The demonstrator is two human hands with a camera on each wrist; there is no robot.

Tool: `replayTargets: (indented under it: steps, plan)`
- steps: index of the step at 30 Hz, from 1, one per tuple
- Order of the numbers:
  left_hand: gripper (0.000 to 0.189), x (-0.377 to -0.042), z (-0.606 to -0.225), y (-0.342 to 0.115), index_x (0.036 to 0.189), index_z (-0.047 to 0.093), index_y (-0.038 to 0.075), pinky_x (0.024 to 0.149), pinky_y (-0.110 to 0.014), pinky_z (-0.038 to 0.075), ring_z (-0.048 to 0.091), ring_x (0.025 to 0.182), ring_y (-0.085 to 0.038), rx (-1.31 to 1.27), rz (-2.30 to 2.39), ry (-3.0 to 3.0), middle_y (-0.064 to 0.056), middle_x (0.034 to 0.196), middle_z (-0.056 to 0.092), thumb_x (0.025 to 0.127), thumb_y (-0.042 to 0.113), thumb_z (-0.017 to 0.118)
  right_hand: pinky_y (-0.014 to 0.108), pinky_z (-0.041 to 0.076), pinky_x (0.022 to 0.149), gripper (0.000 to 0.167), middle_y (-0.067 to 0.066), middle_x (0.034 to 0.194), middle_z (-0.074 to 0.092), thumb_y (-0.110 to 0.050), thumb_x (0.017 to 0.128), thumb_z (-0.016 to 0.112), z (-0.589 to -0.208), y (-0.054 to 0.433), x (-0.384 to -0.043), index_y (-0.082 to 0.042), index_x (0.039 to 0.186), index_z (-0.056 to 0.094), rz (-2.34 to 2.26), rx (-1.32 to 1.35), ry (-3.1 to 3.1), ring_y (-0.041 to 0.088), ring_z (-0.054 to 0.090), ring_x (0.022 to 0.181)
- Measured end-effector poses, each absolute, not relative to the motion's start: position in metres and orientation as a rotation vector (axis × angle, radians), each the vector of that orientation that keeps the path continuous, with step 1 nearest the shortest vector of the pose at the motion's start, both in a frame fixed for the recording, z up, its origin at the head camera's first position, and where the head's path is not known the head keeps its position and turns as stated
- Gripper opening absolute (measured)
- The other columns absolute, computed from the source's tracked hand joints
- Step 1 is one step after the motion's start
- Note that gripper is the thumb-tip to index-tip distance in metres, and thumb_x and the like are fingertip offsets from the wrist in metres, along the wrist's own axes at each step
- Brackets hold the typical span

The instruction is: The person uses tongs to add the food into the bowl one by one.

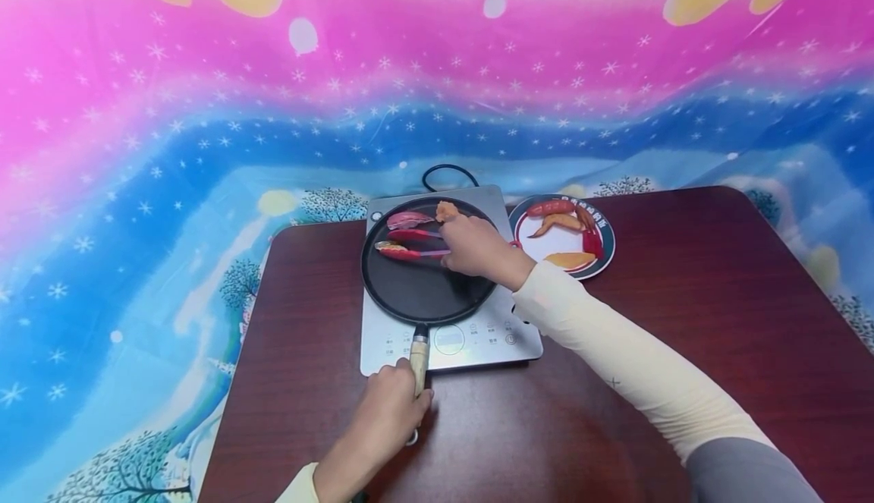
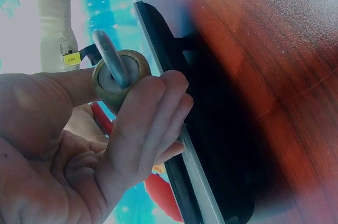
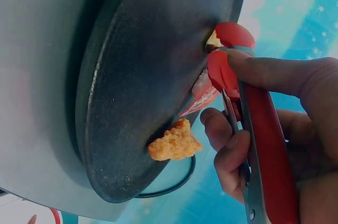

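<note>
My left hand (image 1: 392, 400) grips the pale wooden handle (image 1: 419, 363) of a black frying pan (image 1: 423, 294); the handle's end with its metal ring (image 2: 111, 57) shows in the left wrist view. Over the pan, my right hand (image 1: 474, 245) holds red-tipped tongs (image 3: 269, 160), their two tips apart and pointing left. A small yellowish food piece (image 3: 213, 40) lies at one tip; whether the tongs touch it, I cannot tell. Beside the other tip lies a pink meat slice (image 1: 408, 220). A fried chicken piece (image 3: 175, 142) sits near the pan's far edge.
Under the pan stands a silver induction cooker (image 1: 389, 359), with a black cord (image 1: 447, 167) looping behind it. To its right, a dark-rimmed plate (image 1: 608, 249) holds a sausage, a chicken wing and other food pieces. The brown table (image 1: 710, 290) backs onto a patterned cloth (image 1: 437, 86).
</note>
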State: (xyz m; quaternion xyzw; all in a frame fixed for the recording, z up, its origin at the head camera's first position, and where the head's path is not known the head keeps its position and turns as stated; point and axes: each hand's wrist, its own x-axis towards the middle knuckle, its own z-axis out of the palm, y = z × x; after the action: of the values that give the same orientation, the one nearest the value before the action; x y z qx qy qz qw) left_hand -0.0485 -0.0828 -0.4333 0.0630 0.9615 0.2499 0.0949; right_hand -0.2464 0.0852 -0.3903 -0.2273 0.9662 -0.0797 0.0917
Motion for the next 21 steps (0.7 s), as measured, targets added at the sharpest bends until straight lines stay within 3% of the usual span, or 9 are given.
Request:
replayTargets:
  steps: [10,16,21]
  plan:
    - [0.028,-0.049,-0.433,-0.083,0.087,0.062,-0.004,0.043,-0.022,0.044,0.054,0.048,-0.013,0.192,0.741,2.85,-0.006,0.062,0.054,0.084,0.015,0.082,0.033,0.053,0.066,0.033,0.008,0.11,0.073,-0.028,0.091,0.078,-0.389,0.088,-0.245,-0.006,0.115,0.074,-0.285,-0.702,2.838,0.02,0.063,0.069]
    - [0.028,-0.049,-0.434,-0.083,0.086,0.062,-0.003,0.044,-0.023,0.045,0.055,0.049,-0.014,0.202,0.737,2.863,-0.006,0.062,0.055,0.084,0.015,0.082,0.036,0.056,0.071,0.036,0.007,0.1,0.074,-0.029,0.09,0.079,-0.388,0.092,-0.243,-0.005,0.116,0.073,-0.282,-0.716,2.857,0.021,0.064,0.076]
    - [0.028,-0.049,-0.434,-0.083,0.087,0.062,-0.003,0.044,-0.023,0.045,0.055,0.049,-0.014,0.195,0.742,2.858,-0.007,0.063,0.056,0.084,0.015,0.082,0.036,0.06,0.078,0.042,0.011,0.11,0.073,-0.027,0.089,0.079,-0.38,0.097,-0.239,-0.004,0.124,0.07,-0.377,-0.687,2.849,0.022,0.064,0.086]
